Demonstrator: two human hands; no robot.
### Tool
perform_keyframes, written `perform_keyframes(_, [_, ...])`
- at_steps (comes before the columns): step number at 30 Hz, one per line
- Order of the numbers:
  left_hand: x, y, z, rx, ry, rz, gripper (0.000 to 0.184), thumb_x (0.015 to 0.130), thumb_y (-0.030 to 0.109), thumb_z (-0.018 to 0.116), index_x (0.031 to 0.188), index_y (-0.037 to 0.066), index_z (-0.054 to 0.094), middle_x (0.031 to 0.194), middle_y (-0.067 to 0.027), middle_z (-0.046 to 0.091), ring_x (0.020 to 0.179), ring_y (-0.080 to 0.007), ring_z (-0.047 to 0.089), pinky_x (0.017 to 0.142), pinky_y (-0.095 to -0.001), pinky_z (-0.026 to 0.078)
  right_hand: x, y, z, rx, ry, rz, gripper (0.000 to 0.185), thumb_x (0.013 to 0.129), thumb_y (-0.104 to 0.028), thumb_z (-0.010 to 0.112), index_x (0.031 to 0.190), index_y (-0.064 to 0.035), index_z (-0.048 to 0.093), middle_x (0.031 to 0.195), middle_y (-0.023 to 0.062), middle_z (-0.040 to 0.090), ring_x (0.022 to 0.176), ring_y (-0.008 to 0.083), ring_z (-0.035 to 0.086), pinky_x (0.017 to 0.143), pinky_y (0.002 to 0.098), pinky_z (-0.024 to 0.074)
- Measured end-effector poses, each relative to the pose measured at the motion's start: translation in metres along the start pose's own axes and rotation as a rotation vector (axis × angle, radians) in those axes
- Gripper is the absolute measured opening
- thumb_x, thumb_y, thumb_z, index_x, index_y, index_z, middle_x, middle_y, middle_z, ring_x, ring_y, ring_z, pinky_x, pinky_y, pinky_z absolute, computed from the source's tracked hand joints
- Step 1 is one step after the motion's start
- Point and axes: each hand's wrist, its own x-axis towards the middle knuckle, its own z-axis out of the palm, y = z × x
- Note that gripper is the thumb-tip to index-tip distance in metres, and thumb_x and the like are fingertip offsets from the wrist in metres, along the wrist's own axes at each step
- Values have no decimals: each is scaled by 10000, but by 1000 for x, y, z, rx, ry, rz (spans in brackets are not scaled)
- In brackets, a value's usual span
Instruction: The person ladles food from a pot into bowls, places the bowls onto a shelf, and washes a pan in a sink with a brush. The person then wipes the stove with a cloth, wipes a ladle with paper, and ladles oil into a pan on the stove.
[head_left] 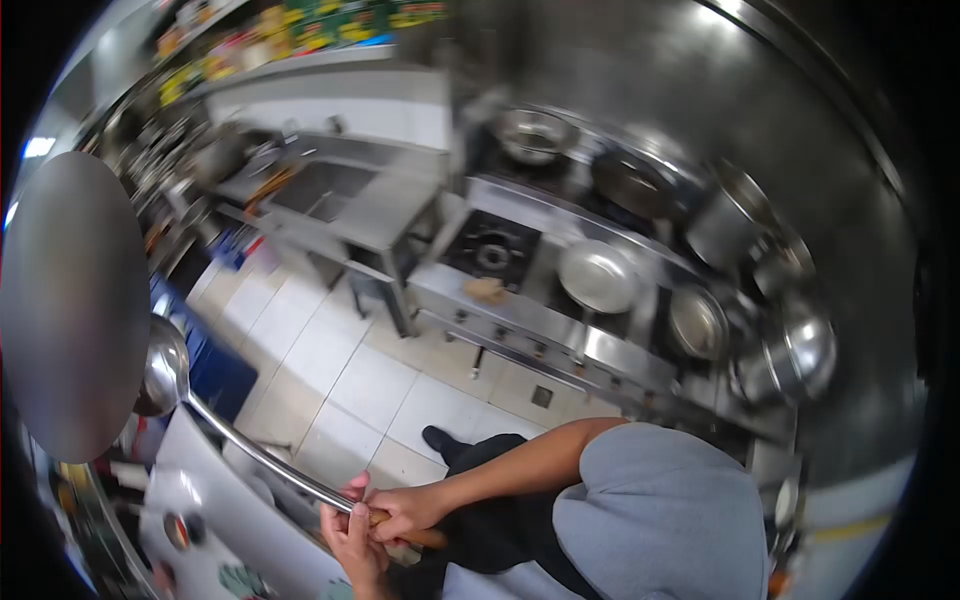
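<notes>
A long-handled ladle (262, 458) runs across the lower left, its round metal bowl far from my body and its wooden end near my waist. My right hand (405, 512) is wrapped around the wooden grip. Just beside it, my left hand (352, 538) closes on the handle where metal meets wood, thumb and fingers on either side. Part of the bowl is hidden behind a blurred grey oval at the left.
A steel stove (500, 315) carries a frying pan (598, 276) and a folded cloth (486, 290). Pots (730, 222) stand behind and to the right. Further left are a sink (325, 190) and a blue bin (212, 362). A white counter (215, 490) lies below the ladle.
</notes>
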Motion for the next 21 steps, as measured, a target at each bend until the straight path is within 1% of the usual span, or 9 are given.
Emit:
perform_keyframes(1, [6,-4,11,12,-29,6,282,988,158,603,1197,4,491,1093,-191,644,717,-221,665,620,-347,594,-18,1,-5,-40,56,3,321,1009,-306,616,1038,13,591,773,98,643,730,172,642,660,308,527])
perform_keyframes(3, [17,-7,37,-78,-30,-77,243,1013,172,571,1197,41,485,917,-105,597,606,-174,590,542,-323,548,-67,-14,-23,-628,132,197,380,1011,-364,650,972,14,653,806,96,673,786,142,630,725,322,529])
perform_keyframes(5, [31,-13,79,-135,-16,-175,216,1029,181,548,1198,64,480,789,-45,544,532,-140,527,489,-306,510,-148,14,-68,-477,352,120,373,1013,-372,655,940,-8,700,829,88,691,782,125,628,739,340,532])
perform_keyframes(6, [40,-13,80,-165,-32,-274,204,1039,187,525,1204,78,474,724,-18,463,487,-118,455,445,-291,461,-182,58,-91,-522,619,22,358,1013,-377,654,970,-25,703,828,74,692,761,123,631,686,325,536])
perform_keyframes(8, [45,-21,91,-109,-106,-386,221,1054,212,489,1236,88,480,647,14,374,428,-78,361,365,-265,358,-255,82,-115,-1,1187,238,247,991,-317,674,1021,-73,696,800,36,641,709,129,635,580,286,539])
perform_keyframes(11, [43,-28,134,-118,-372,-558,257,1051,204,481,1278,85,488,647,13,374,428,-82,362,365,-263,356,-344,134,-170,665,1719,146,280,956,-364,661,1091,-127,598,939,36,622,760,184,631,677,363,553])
perform_keyframes(15, [74,-41,258,-6,-679,-642,316,1031,177,508,1316,41,490,653,11,393,431,-88,377,380,-263,357,-372,133,-232,1089,1605,-66,351,931,-356,678,1163,-123,557,996,44,615,803,222,634,773,395,575])
perform_keyframes(17, [92,-55,339,81,-776,-638,333,1021,175,513,1319,29,490,655,11,410,433,-92,388,391,-266,376,-371,121,-267,1209,1367,-352,301,917,-343,694,1079,-107,597,934,44,613,807,245,633,830,401,582])
perform_keyframes(21, [139,-100,507,395,-965,-448,235,990,155,548,1192,34,549,667,-16,507,442,-121,496,400,-301,442,-401,126,-311,1196,1269,-391,258,954,-325,676,1018,-83,611,808,15,625,757,212,654,728,399,587])
